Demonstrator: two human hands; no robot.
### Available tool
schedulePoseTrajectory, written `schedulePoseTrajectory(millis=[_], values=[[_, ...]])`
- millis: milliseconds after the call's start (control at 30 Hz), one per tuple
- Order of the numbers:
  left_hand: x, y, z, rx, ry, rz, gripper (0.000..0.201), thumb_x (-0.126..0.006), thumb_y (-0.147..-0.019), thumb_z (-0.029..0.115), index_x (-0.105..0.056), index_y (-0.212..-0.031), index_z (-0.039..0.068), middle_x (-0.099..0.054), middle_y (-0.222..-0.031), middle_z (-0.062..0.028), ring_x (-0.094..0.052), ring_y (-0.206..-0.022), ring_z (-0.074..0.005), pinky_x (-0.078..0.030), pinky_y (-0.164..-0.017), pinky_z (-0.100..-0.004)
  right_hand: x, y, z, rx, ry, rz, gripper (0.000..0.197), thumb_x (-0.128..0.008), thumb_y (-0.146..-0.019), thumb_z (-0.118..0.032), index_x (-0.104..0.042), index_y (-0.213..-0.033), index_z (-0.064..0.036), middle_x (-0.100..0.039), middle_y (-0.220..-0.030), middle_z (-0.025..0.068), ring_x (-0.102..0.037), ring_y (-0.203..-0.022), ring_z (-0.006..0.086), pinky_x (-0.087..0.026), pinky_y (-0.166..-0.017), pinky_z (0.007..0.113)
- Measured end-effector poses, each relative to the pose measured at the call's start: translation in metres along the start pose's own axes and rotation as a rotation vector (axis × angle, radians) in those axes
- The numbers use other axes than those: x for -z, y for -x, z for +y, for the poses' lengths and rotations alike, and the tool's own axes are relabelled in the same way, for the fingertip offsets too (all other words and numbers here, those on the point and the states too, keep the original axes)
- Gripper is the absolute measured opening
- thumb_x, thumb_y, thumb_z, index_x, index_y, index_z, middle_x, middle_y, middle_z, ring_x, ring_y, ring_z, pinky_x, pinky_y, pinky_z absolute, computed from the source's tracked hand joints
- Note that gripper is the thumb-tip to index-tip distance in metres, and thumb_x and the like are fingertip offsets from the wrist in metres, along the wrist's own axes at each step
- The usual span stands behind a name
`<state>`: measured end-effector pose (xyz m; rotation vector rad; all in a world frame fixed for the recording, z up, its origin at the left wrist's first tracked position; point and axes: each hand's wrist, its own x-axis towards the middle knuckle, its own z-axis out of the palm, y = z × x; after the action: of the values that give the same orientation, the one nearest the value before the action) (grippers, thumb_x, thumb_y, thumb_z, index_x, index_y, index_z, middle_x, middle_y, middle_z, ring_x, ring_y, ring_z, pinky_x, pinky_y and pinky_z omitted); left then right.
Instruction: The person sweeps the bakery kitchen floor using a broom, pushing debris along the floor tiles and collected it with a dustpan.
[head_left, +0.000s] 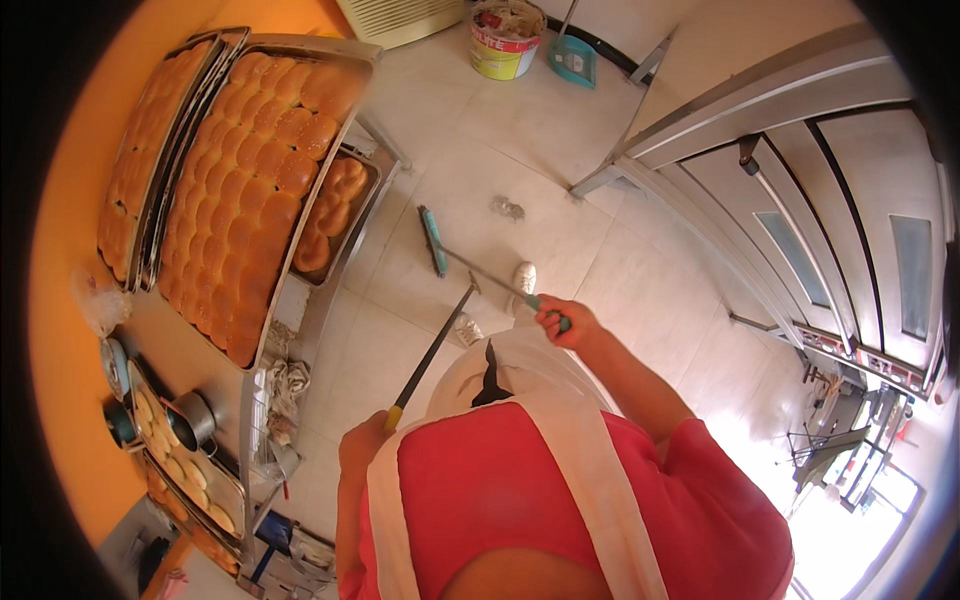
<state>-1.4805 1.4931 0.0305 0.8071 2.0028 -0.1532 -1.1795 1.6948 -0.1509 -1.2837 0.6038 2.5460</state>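
Observation:
My right hand (566, 322) is closed round the teal grip of a broom (487, 272), held out in front of my body. Its long teal head (433, 241) rests on the tiled floor. In my left hand (366, 440) is the yellow end of a long dark-handled tool (437, 345). This tool slants down toward the floor and ends in a small crosspiece near my feet; its exact kind does not show. A small heap of grey dirt (507, 208) lies on the floor beyond the broom head.
Trays of golden bread rolls (240, 190) fill a metal table on the left, with a pot (192, 420) nearer me. A metal oven (800, 220) stands at the right. Far ahead are a bucket (505, 45) and a teal dustpan (572, 62).

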Motion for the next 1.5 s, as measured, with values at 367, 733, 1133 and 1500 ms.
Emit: schedulePoseTrajectory(millis=[367,733,1133,1500], values=[[0.009,-0.005,0.009,-0.011,-0.245,0.043,0.025,-0.051,-0.074,0.025,-0.053,-0.095,0.012,-0.06,-0.077,-0.0147,-0.057,-0.075,-0.0333,-0.044,-0.063,-0.0415,0.021,0.067,-0.071,0.143,0.23,0.11,0.032,-0.052,-0.077,-0.004,-0.048,-0.102,-0.023,-0.049,-0.066,0.006,-0.041,-0.043,0.0057,-0.036,-0.035,0.016],[0.009,-0.013,0.016,0.0,-0.299,0.135,0.023,-0.053,-0.074,0.026,-0.055,-0.093,0.013,-0.059,-0.073,-0.0142,-0.057,-0.071,-0.0334,-0.045,-0.061,-0.0423,-0.006,-0.032,-0.051,-0.005,-0.411,-0.284,0.015,-0.051,-0.078,-0.009,-0.039,-0.079,-0.001,-0.045,-0.065,0.0039,-0.044,-0.046,0.0069,-0.04,-0.038,0.016],[-0.003,-0.022,0.003,-0.065,-0.276,0.172,0.019,-0.053,-0.075,0.023,-0.055,-0.09,0.011,-0.06,-0.073,-0.0138,-0.057,-0.069,-0.0328,-0.045,-0.059,-0.0421,0.033,0.091,-0.053,0.24,0.033,0.012,0.035,-0.046,-0.082,-0.01,-0.043,-0.116,-0.0198,-0.043,-0.066,0.0006,-0.035,-0.044,0.0033,-0.03,-0.035,0.015],[-0.009,-0.017,-0.003,-0.026,-0.248,0.146,0.019,-0.053,-0.075,0.023,-0.054,-0.091,0.012,-0.059,-0.073,-0.0142,-0.057,-0.07,-0.0341,-0.044,-0.06,-0.043,0.01,-0.033,-0.156,0.689,1.068,0.47,0.063,-0.051,-0.069,-0.002,-0.03,-0.128,-0.0096,-0.046,-0.053,0.007,-0.044,-0.039,0.0155,-0.034,-0.033,0.029]])
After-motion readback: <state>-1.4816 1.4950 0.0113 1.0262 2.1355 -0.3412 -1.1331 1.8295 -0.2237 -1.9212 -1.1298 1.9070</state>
